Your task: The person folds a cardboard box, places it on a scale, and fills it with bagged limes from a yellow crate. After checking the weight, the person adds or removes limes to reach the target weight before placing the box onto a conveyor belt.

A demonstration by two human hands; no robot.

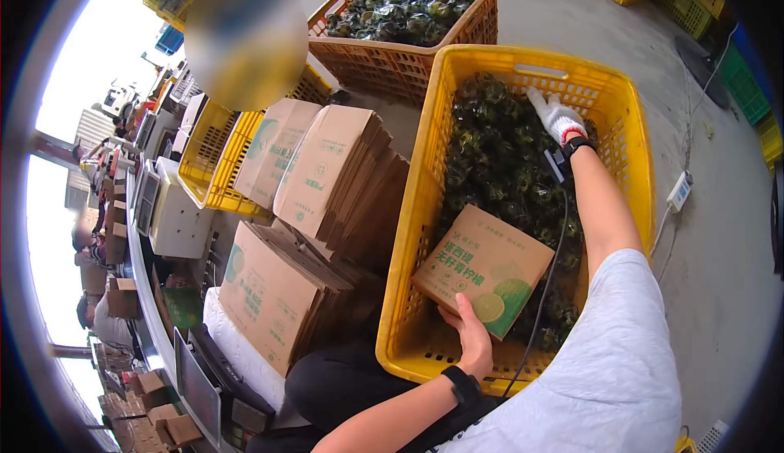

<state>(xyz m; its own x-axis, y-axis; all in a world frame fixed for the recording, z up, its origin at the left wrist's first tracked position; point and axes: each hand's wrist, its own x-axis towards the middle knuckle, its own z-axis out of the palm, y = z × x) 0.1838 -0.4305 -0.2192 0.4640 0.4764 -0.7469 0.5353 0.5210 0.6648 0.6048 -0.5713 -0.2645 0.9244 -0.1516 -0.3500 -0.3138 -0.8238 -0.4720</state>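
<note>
Brown cardboard box with green print [490, 269], center of the frame, lower half, lies tilted in the near end of a yellow plastic crate [418, 208]. Large green Chinese characters on top read 塔西提 / 无籽青柠檬; smaller line above them and the small icons below too small to read. Lime artwork, one cut slice plus green fruit, at the box's lower right corner.

Bare left hand [475, 347] clamped on the box's lower edge: thumb over the printed face, other fingers around the side, partly hidden. Box sits directly up from this grip, touching it. Black watch [464, 385] on that wrist.

Right hand in a white knit glove with red cuff edge [558, 118], upper right of center, well apart from the box. Fingers apart, at the crate's far end over dark green goods in clear glossy plastic [490, 142]; can't tell if fingertips touch the crate wall. Black wrist strap [578, 144] there; thin black cable [549, 290] runs down past the box's right side.

Orange-brown plastic crate [371, 57], top center, holds similar wrapped goods. Flattened brown cartons [269, 298], left of center, stacked, with green print; small characters not legible.
</note>
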